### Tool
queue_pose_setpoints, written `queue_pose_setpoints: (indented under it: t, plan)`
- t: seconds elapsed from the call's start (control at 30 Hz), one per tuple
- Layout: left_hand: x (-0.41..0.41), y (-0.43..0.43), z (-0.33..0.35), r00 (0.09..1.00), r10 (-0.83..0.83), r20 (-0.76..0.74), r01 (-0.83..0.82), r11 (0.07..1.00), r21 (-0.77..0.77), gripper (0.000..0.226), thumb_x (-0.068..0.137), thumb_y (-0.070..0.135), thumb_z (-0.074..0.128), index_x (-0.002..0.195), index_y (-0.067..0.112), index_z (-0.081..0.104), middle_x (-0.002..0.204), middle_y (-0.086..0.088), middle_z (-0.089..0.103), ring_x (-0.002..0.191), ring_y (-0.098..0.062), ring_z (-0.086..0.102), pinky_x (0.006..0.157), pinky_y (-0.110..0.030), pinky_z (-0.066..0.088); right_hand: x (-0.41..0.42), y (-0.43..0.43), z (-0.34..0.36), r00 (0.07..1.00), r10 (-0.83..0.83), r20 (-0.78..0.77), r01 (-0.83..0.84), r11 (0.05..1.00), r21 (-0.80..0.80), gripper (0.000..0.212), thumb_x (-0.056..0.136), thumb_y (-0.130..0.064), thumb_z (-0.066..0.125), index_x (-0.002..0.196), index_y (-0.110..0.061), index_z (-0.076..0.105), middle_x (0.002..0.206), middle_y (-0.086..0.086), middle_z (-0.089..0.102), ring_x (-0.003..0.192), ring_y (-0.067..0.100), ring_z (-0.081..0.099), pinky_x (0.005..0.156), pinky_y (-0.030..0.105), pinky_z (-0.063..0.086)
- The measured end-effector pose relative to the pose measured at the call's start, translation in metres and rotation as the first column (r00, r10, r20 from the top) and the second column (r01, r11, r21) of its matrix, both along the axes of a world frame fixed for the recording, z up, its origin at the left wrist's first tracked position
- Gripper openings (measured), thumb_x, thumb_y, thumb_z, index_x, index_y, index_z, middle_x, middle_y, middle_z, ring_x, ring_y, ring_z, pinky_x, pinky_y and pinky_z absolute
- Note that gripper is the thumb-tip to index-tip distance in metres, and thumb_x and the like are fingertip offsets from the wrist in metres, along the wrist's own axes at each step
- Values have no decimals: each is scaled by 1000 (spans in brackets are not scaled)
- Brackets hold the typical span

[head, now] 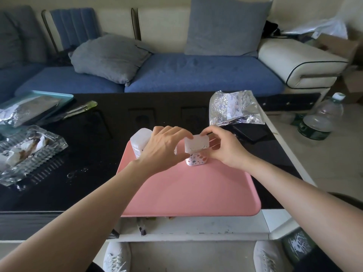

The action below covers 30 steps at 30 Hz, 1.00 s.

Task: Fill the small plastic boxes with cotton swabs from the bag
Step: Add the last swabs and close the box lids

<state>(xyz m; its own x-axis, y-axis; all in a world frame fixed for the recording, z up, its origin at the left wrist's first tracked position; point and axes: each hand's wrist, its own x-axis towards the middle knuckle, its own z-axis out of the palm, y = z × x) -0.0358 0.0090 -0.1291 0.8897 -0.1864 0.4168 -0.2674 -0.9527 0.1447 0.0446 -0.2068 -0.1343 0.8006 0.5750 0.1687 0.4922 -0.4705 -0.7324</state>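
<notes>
A small translucent plastic box (pixel 197 149) with a dotted pink label stands upright at the far end of the pink tray (pixel 188 191). My left hand (pixel 163 148) grips its left side, fingers curled over the lid's top edge. My right hand (pixel 223 149) pinches the lid's right side from above. A second translucent box (pixel 139 141) stands just left of my left hand, partly hidden by it. The silvery printed swab bag (pixel 234 108) lies flat on the black table beyond my right hand.
A clear ribbed glass dish (pixel 29 154) with wrappers sits at the left. A teal tray (pixel 39 104) with a foil bag lies at the far left. A dark flat object (pixel 250 132) lies under the swab bag. A water bottle (pixel 322 118) stands on the floor at right.
</notes>
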Motion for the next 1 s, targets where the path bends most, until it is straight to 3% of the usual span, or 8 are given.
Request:
queue_pose_setpoints:
  t: [0.17,0.4,0.53,0.63,0.77,0.83,0.93,1.0]
  plan:
    - [1,-4,-9,998,-9,60,14,997,-82,32,77,31,84,104,23,69,112,9,70,101,-19,64,94,-40,38,-1,-1,-5,1000,5,17,-5,1000,30,36,75,-26,87,104,-27,65,99,-11,73,91,6,69,83,38,58]
    - [-1,-8,-17,997,28,73,-15,984,-179,27,75,26,84,98,21,71,110,10,71,108,-20,63,95,-41,37,-8,1,-10,994,-38,98,40,999,-24,26,83,-23,81,100,-26,61,103,-12,70,82,5,68,72,17,51]
    - [-4,-10,-17,998,40,55,-34,993,-109,34,77,34,81,104,22,65,107,8,69,111,-21,61,96,-42,38,-12,4,-10,994,-56,99,57,998,-9,31,83,-16,80,107,-23,62,99,-10,69,77,-6,64,65,4,44]
    - [-1,-12,-16,994,90,69,-84,993,-88,39,76,45,75,100,21,56,103,6,69,107,-21,63,98,-42,39,-15,7,-5,1000,-2,-13,2,998,63,43,84,-3,75,121,-22,66,110,-11,70,89,-11,65,75,6,48]
    - [4,-10,-15,985,140,101,-135,989,-53,45,77,55,64,110,25,58,95,7,65,96,-23,61,90,-41,40,-14,11,-6,983,88,-162,-64,987,147,65,87,3,68,144,-23,52,131,-6,64,114,4,65,94,21,54]
    - [6,-8,-17,976,171,136,-170,985,-17,49,79,62,58,112,26,62,90,5,61,89,-25,58,83,-40,43,-11,10,-6,988,47,-146,-32,994,101,68,84,4,65,145,-24,51,130,-3,63,108,8,67,92,21,54]
    - [11,-4,-17,955,251,156,-255,967,2,49,78,62,64,107,23,62,88,2,59,85,-26,55,81,-40,43,-3,6,-3,994,-22,-106,21,1000,-8,63,83,1,65,139,-26,56,125,-4,64,89,5,66,84,7,47]
    - [13,-3,-15,934,327,148,-331,944,3,51,74,59,70,104,20,61,89,0,61,86,-28,55,81,-41,40,8,4,-2,994,-81,-74,79,996,-35,59,82,-4,65,135,-28,60,124,-6,65,88,6,63,88,15,46]
